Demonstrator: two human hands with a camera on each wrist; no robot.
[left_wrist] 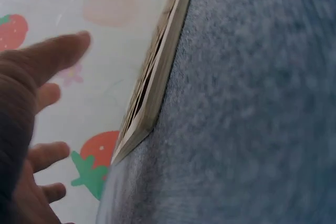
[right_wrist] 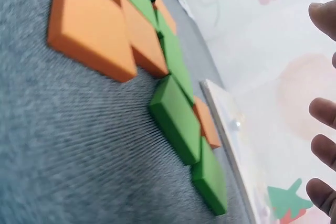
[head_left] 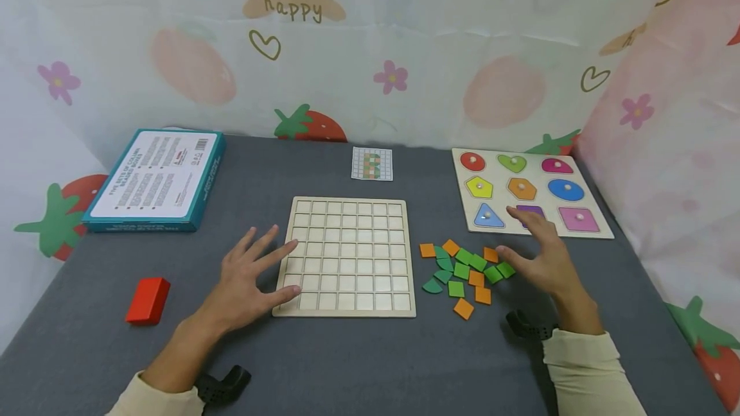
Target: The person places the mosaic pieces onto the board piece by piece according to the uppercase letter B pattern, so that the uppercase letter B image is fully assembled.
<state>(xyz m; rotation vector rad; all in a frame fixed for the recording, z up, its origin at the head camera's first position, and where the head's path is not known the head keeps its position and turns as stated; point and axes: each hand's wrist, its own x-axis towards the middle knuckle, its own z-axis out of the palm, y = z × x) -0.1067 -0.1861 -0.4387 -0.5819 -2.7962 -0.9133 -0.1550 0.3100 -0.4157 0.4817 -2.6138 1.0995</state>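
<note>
A pale wooden grid board [head_left: 349, 249] with square cells lies in the middle of the table. My left hand [head_left: 245, 284] is spread over its left edge, fingers apart and holding nothing; the left wrist view shows the board's corner [left_wrist: 142, 121] beyond the thumb. To the board's right lie loose flat tiles: orange squares [head_left: 463, 309], green squares [head_left: 456, 289] and darker green curved pieces [head_left: 432, 286]. My right hand [head_left: 543, 259] hovers at the right side of these tiles with its fingers apart and nothing in them. The right wrist view shows an orange tile [right_wrist: 92, 30] close up.
Behind the board lies a small pattern card [head_left: 372, 164]. A shape puzzle board [head_left: 540, 223] with knobbed pieces is at the back right. A teal-edged box [head_left: 153, 178] lies at the back left, a red block [head_left: 148, 301] nearer on the left. Printed cloth hangs behind.
</note>
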